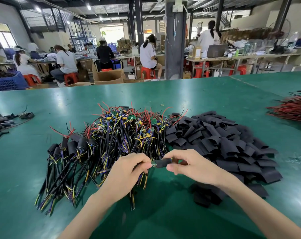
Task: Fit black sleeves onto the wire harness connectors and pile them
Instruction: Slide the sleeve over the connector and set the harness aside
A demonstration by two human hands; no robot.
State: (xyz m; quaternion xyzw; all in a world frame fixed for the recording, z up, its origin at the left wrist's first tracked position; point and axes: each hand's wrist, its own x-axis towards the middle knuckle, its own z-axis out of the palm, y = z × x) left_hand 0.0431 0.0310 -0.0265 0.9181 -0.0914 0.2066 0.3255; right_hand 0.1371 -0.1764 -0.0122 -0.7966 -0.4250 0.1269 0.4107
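My left hand (129,171) pinches a wire harness (133,198) near its small green board end, and its wires hang down under my palm. My right hand (189,165) pinches a black sleeve (161,163) that sits over that board end. Behind my hands lies a big heap of unsleeved harnesses (129,131) with green boards and red, yellow and black wires. A heap of loose black sleeves (220,140) lies to the right. At the left, several sleeved harnesses (68,152) lie in a pile.
The green table (163,213) stretches wide. A bundle of red and black wires (291,109) lies at the far right edge, and a few dark scraps (6,119) at the far left. People sit at benches beyond the table.
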